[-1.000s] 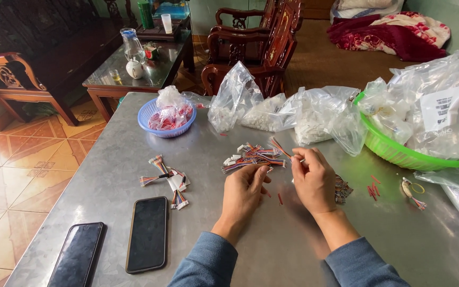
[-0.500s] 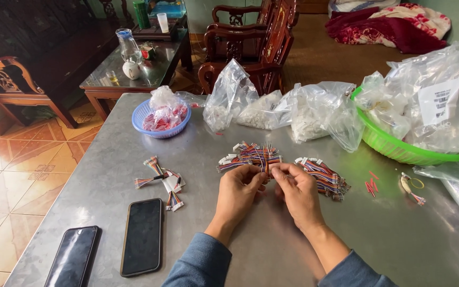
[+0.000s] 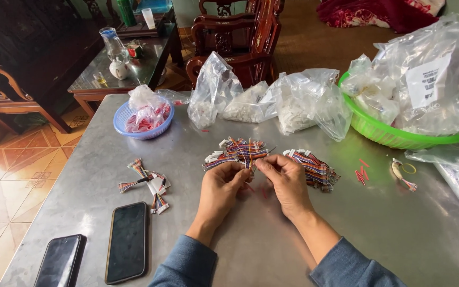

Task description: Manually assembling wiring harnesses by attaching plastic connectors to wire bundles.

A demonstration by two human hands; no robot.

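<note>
My left hand (image 3: 220,187) and my right hand (image 3: 287,179) meet at the middle of a grey metal table (image 3: 272,250), fingertips pinched together on a thin coloured wire piece (image 3: 250,160). Just beyond the fingers lies a pile of multicoloured wire harnesses with white connectors (image 3: 236,151). A second bundle of such harnesses (image 3: 314,167) lies to the right of my right hand. Small red bits (image 3: 362,174) are scattered farther right.
Two dark phones (image 3: 127,240) (image 3: 59,261) lie at the near left, with a few loose harnesses (image 3: 150,183) above them. A blue basket (image 3: 126,125) holds bagged red parts. Clear plastic bags (image 3: 251,101) and a green basin (image 3: 394,135) of bags line the far side.
My right hand came down from a raised position with a thin piece and joined my left at the wire pile. The view shifted slightly, so the right bundle is now uncovered.
</note>
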